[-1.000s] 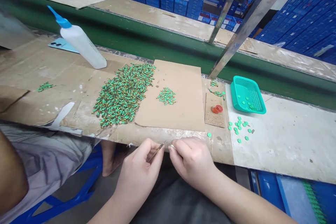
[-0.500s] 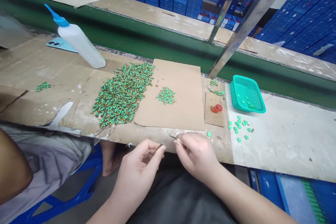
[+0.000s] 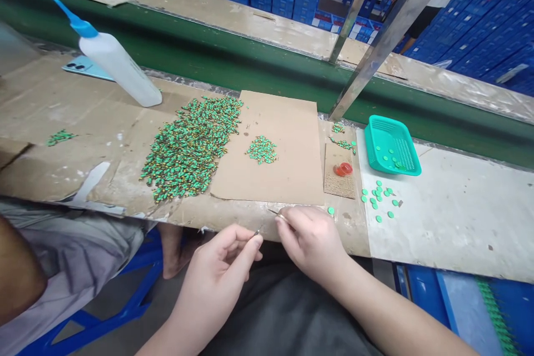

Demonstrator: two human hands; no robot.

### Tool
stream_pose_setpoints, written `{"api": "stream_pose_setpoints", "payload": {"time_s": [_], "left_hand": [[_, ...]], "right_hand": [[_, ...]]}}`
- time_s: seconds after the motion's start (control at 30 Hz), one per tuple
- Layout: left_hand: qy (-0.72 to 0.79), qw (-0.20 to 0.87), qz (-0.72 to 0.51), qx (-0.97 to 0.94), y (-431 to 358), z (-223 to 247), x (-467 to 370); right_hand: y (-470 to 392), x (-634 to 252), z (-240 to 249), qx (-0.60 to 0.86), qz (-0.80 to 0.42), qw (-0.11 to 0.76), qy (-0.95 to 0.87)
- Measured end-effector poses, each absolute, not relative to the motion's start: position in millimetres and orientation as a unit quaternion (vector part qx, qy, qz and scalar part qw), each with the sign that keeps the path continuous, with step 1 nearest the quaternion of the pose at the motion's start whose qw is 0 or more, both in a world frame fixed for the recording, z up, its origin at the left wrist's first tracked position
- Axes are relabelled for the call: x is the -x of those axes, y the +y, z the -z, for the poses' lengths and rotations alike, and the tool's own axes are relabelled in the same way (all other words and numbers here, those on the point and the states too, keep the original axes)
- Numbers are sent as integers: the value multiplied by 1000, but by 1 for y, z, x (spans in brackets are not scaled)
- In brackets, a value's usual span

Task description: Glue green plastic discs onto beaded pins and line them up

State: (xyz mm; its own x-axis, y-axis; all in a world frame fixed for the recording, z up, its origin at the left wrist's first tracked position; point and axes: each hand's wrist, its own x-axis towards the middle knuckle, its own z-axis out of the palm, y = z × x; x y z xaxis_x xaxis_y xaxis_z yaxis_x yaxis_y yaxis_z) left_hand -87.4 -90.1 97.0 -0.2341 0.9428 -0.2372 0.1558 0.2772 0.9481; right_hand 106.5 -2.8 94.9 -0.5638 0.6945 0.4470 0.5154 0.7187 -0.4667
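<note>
My left hand (image 3: 221, 272) is just below the bench's front edge, pinching a thin metal pin (image 3: 257, 231) between thumb and forefinger. My right hand (image 3: 311, 239) sits beside it at the edge, fingers closed on a slim metal tool (image 3: 276, 213) whose tip points left. A cardboard sheet (image 3: 283, 178) lies right behind both hands, with a small heap of green parts (image 3: 261, 149) on it. To its left spreads a big pile of green parts (image 3: 192, 144). A single green disc (image 3: 331, 211) lies by my right hand.
A white squeeze bottle (image 3: 114, 64) with a blue nozzle leans at the back left over a phone (image 3: 81, 67). A teal basket (image 3: 391, 146), loose green discs (image 3: 377, 197) and a red cap (image 3: 344, 168) on a cardboard scrap lie right. Another person's arm (image 3: 19, 278) is at my left.
My hands have drawn apart: the right hand moved up and right onto the bench edge with its tool, the left stayed low holding the pin.
</note>
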Motion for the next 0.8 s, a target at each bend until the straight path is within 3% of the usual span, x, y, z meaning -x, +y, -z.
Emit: {"api": "stream_pose_setpoints", "payload": {"time_s": [0.17, 0.37, 0.8], "left_hand": [[656, 439, -434, -435, -90, -93, 88], [667, 445, -424, -421, -92, -92, 88], [679, 451, -424, -394, -61, -80, 113]], "right_hand": [[-12, -105, -97, 301, -158, 297, -892], [-5, -108, -92, 374, -131, 299, -868], [-3, -132, -88, 416, -266, 329, -805]]}}
